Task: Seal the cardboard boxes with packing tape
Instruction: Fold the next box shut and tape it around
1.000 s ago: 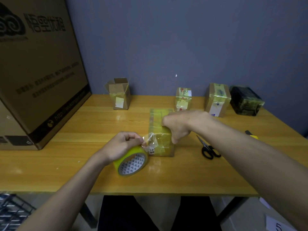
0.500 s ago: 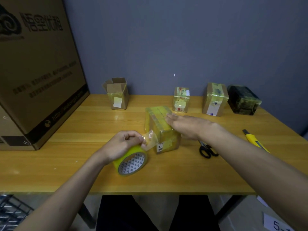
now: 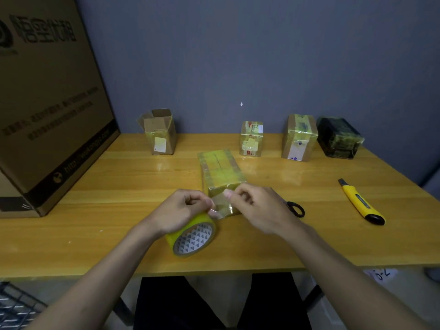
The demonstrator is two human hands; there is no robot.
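both arms reach forward – left hand (image 3: 181, 211) and right hand (image 3: 258, 208) curled, close together

We can read "http://" at the start of a blurred web address on the large cardboard carton (image 3: 54, 110), below big Chinese characters. A floor label (image 3: 381, 274) reads "5-2"; the small boxes' stickers stay illegible to us.

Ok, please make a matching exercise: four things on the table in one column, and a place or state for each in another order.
Things:
1. tape roll
2. utility knife
3. open box
4. black box

Places or states:
A. far right of the back row
B. flaps up, back left
C. under the left hand
D. lying alone at the right

Pairs: 1-C, 2-D, 3-B, 4-A
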